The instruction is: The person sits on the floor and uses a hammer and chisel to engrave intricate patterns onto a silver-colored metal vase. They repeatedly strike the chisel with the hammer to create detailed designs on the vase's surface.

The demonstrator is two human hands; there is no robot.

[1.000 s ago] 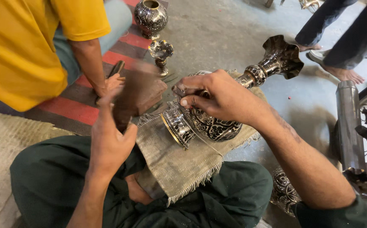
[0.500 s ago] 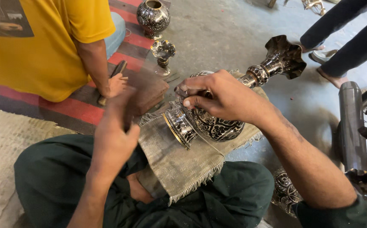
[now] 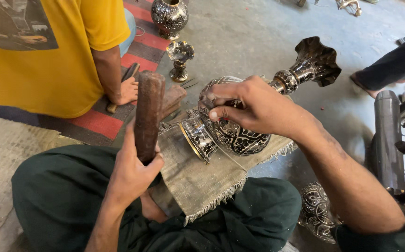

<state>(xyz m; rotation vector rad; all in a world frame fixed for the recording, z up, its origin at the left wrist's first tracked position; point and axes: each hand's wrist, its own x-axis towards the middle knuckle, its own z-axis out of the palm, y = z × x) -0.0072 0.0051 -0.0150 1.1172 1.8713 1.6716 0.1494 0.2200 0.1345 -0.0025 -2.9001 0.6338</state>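
The left hand (image 3: 130,175) was clenched around the lower end of a brown wooden mallet (image 3: 148,112), which stood nearly upright above the lap. The right hand (image 3: 253,107) was closed on a thin tool, pinched between thumb and fingertips, with the tip pressed against the body of a large engraved metal vase (image 3: 239,126); the tool itself was mostly hidden by the fingers. The vase lay on its side on a piece of burlap cloth (image 3: 202,172) spread over the person's crossed legs, foot toward the mallet and flared mouth pointing away to the upper right.

Beyond the cloth, a wooden block (image 3: 172,99) lay just beside the mallet, partly covered by it. A small metal goblet (image 3: 180,58) stood upright on the concrete floor (image 3: 249,32), and a round engraved pot (image 3: 169,16) stood behind it at the edge of a red striped mat (image 3: 97,123). A co-worker in a yellow shirt (image 3: 48,60) sat on that mat with one hand (image 3: 127,91) resting on it. Another engraved metal piece (image 3: 316,212) lay beside the right forearm, partly hidden. A motorcycle exhaust pipe (image 3: 389,135) stood at the right edge.
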